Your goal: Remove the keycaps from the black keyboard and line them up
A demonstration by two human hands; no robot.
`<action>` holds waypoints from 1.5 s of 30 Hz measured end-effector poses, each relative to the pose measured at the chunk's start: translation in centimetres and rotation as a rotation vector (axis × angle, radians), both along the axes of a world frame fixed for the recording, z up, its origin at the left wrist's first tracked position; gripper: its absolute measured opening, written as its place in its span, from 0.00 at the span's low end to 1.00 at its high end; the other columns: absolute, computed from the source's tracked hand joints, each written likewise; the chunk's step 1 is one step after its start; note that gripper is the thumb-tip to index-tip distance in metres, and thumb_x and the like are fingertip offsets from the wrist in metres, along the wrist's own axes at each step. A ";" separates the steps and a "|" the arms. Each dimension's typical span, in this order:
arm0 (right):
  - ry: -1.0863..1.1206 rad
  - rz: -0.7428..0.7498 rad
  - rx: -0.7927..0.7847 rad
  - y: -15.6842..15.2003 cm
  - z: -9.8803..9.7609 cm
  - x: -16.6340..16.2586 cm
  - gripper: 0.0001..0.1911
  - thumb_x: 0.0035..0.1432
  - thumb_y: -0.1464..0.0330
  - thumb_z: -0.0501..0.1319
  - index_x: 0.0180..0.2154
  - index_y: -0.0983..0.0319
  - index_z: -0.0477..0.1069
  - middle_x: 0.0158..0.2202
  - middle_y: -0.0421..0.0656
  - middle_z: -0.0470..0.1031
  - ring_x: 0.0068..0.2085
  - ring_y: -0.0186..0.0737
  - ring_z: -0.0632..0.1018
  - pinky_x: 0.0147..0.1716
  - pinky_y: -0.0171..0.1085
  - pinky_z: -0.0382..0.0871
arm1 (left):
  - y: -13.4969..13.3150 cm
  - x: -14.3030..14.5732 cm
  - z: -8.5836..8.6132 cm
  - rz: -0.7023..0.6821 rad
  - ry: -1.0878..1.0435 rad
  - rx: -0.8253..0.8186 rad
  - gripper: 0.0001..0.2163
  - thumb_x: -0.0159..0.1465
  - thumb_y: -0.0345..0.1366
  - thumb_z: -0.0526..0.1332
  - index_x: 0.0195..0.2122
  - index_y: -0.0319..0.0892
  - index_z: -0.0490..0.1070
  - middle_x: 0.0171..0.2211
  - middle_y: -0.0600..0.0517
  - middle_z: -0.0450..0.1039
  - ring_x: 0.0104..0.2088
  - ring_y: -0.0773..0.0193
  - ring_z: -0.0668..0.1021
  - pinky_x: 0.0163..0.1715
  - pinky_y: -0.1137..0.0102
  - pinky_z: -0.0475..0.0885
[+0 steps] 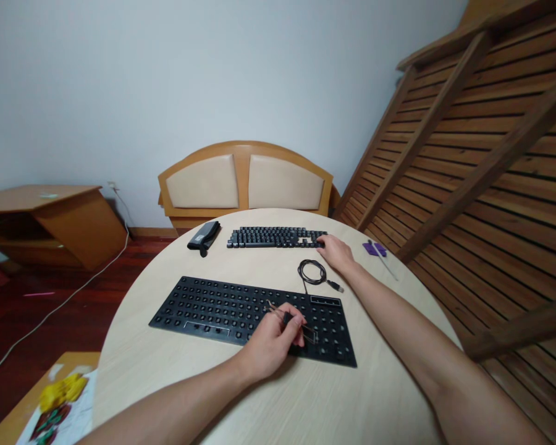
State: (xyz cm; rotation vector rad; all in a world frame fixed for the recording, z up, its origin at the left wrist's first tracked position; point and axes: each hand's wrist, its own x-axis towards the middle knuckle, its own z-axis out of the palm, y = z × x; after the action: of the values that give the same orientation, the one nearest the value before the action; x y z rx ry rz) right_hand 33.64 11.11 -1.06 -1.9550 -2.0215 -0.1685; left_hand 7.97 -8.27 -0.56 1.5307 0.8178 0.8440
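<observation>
A black keyboard without its keycaps lies on the round table, its rows of switches bare. My left hand is closed around a wire keycap puller with a dark handle, held over the keyboard's right part. Wire loops stick out at both ends of the puller. Farther back, black keycaps are laid out in keyboard order, with a gap near their right end. At that right end, my right hand has its fingertips pinched on a dark keycap. The fingers partly hide it.
A coiled black USB cable lies behind the keyboard. A folded black pouch rests at the back left of the round table. On the right are a purple item and a thin whitish stick. Wooden slats lean at the right.
</observation>
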 end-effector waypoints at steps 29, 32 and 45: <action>0.507 0.627 -0.040 -24.1 -0.5 -0.9 0.09 0.57 0.64 0.67 0.42 0.55 0.78 0.50 0.47 0.75 0.59 0.49 0.69 0.59 0.52 0.62 | -1.8 1.9 0.5 -0.082 0.408 0.409 0.15 0.70 0.42 0.53 0.33 0.41 0.76 0.38 0.51 0.78 0.36 0.63 0.79 0.40 0.71 0.69; 0.522 0.643 -0.027 -23.9 -0.6 -1.1 0.08 0.57 0.66 0.67 0.41 0.56 0.78 0.49 0.46 0.76 0.56 0.47 0.72 0.57 0.49 0.66 | -1.7 2.0 0.6 -0.111 0.435 0.451 0.17 0.70 0.41 0.53 0.30 0.41 0.77 0.40 0.51 0.77 0.37 0.63 0.79 0.42 0.71 0.69; 0.602 0.533 -0.125 -24.3 -0.6 -1.4 0.09 0.57 0.63 0.66 0.39 0.57 0.79 0.51 0.45 0.78 0.58 0.50 0.74 0.58 0.51 0.68 | -1.8 1.8 0.6 -0.138 0.377 0.430 0.16 0.71 0.39 0.51 0.32 0.41 0.75 0.42 0.49 0.75 0.39 0.63 0.77 0.45 0.71 0.69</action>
State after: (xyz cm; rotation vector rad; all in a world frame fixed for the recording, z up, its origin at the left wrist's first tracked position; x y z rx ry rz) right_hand 32.29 -13.24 -1.68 -1.2368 -2.0518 0.6046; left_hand 9.76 -10.07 0.08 2.1459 0.8190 0.6628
